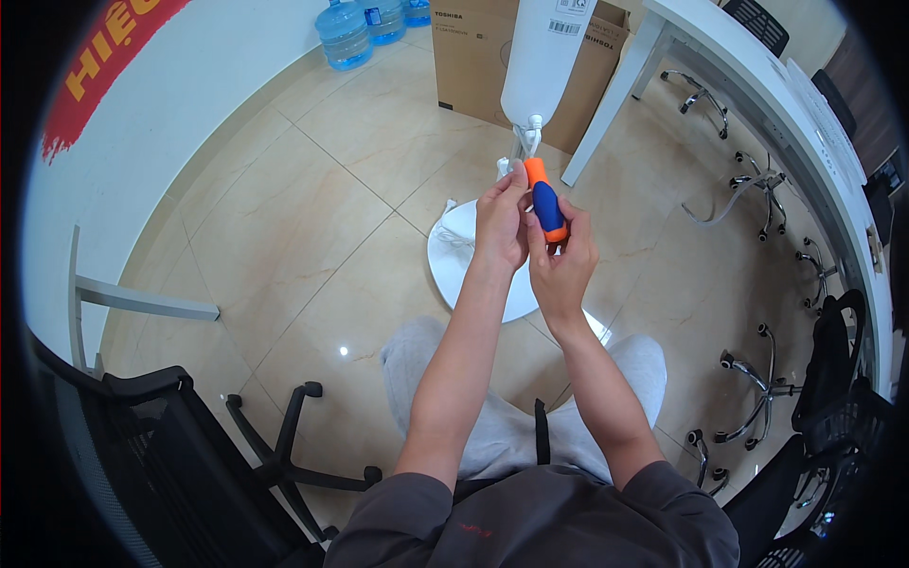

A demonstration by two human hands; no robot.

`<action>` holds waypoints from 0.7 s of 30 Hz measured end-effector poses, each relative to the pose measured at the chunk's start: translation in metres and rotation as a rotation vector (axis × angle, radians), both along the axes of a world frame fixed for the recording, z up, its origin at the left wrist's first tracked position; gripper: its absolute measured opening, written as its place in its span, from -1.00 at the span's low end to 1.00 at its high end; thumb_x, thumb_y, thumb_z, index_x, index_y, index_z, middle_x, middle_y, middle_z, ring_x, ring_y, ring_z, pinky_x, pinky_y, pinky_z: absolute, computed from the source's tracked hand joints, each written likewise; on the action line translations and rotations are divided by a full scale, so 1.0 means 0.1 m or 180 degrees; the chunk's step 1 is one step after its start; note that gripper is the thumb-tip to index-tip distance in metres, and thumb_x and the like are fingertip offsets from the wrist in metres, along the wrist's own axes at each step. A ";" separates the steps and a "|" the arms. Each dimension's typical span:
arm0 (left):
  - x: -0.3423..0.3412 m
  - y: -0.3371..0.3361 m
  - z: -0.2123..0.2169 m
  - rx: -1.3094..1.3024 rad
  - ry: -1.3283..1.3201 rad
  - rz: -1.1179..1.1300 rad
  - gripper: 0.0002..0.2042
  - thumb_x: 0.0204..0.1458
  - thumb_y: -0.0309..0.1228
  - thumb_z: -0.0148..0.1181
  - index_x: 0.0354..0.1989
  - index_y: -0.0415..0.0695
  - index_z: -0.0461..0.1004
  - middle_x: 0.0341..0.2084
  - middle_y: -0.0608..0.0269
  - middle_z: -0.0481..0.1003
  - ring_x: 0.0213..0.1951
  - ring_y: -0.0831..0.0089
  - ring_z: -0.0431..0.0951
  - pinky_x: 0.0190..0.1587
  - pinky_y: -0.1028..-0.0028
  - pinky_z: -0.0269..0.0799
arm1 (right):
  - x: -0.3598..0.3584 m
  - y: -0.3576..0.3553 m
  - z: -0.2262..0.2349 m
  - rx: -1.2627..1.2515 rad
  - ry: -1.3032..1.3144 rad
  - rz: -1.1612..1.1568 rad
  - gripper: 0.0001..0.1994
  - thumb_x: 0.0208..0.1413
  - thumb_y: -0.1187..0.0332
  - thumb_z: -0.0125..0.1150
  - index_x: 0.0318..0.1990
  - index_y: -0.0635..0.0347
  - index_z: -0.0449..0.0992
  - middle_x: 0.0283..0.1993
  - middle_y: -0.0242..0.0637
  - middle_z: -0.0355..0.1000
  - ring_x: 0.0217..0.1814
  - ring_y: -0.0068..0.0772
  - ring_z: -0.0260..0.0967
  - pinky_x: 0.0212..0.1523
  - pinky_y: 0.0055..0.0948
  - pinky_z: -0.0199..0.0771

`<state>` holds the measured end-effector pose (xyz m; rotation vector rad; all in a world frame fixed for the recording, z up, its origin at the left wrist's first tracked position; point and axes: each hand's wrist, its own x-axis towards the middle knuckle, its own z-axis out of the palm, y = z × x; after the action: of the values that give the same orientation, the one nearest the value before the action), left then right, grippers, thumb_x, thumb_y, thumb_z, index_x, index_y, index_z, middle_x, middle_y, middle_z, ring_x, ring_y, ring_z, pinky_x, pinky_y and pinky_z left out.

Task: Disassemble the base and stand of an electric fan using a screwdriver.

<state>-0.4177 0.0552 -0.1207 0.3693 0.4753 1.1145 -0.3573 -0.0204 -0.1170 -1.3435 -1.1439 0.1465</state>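
Observation:
My right hand [561, 263] grips an orange and blue screwdriver handle [544, 201], held upright in front of me. My left hand [500, 220] pinches the top end of that handle with its fingertips. Both hands are raised over a white round fan base [453, 254] on the tiled floor. A white fan body [543, 57] stands just beyond the handle, with a small white fitting [530, 131] at its lower end. The screwdriver's shaft is hidden behind my hands.
A brown cardboard box [478, 57] stands behind the fan. Blue water jugs [346, 33] sit by the far wall. A white desk [757, 85] curves along the right, with office chair bases [757, 388] under it. A black chair [189, 445] is at my lower left.

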 end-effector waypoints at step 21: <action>0.06 -0.06 0.02 0.0045 0.0289 0.0139 -0.67 0.05 -0.39 0.38 -0.10 -0.30 0.46 -0.36 0.27 0.47 -0.42 0.57 0.49 -0.40 0.57 0.48 | 0.06 -0.06 -0.11 0.0327 -0.0445 -0.0146 -0.69 -0.11 0.64 0.35 -0.15 0.28 0.49 -0.27 -0.21 0.40 -0.42 -0.45 0.33 -0.56 -0.52 0.29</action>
<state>-0.4119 0.0496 -0.1190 0.4250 0.5581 1.1473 -0.3513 -0.0267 -0.1280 -1.3035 -1.2199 -0.0398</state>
